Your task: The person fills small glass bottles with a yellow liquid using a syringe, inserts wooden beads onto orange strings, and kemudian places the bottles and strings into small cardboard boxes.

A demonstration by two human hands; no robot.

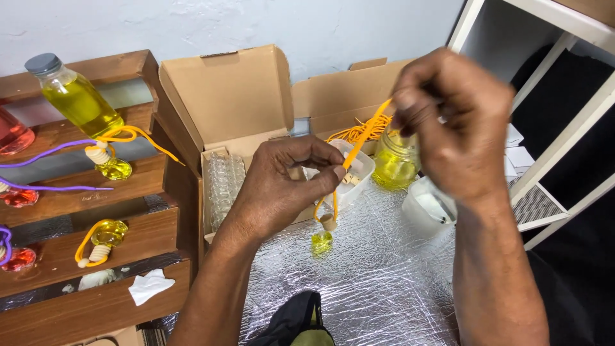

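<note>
I see the left hand (282, 186) and right hand (448, 122) both pinching an orange cord (359, 144) in their fingers, a small yellow bottle (321, 241) dangling (above the foil-covered table (384, 282)).

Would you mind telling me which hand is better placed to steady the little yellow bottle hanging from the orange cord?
Probably the left hand: it pinches the orange cord low down, just above the little yellow bottle. The right hand grips the cord's upper end, farther from the bottle.
</note>
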